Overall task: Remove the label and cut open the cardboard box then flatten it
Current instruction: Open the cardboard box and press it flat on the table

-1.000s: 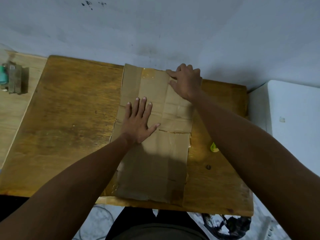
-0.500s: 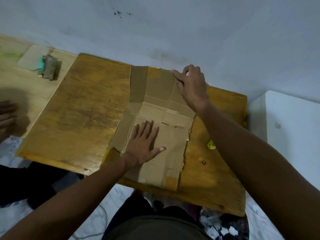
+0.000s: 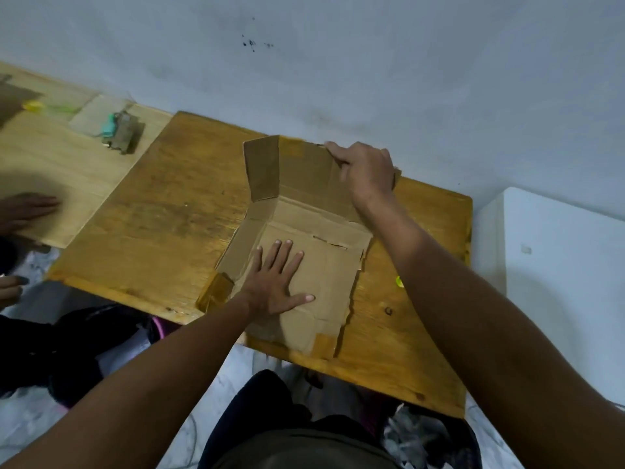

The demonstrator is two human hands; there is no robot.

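Cardboard box (image 3: 324, 265), cut open, lies on the wooden table (image 3: 169, 214). Left hand (image 3: 277, 282) presses flat on it, fingers spread. At one o'clock from it, the right hand (image 3: 367, 172) grips the raised far flap.

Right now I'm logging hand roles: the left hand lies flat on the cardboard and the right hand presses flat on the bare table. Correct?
Not quite. In the head view the left hand does lie flat on the cardboard, but the right hand is not on the table: it grips the cardboard's raised far edge.
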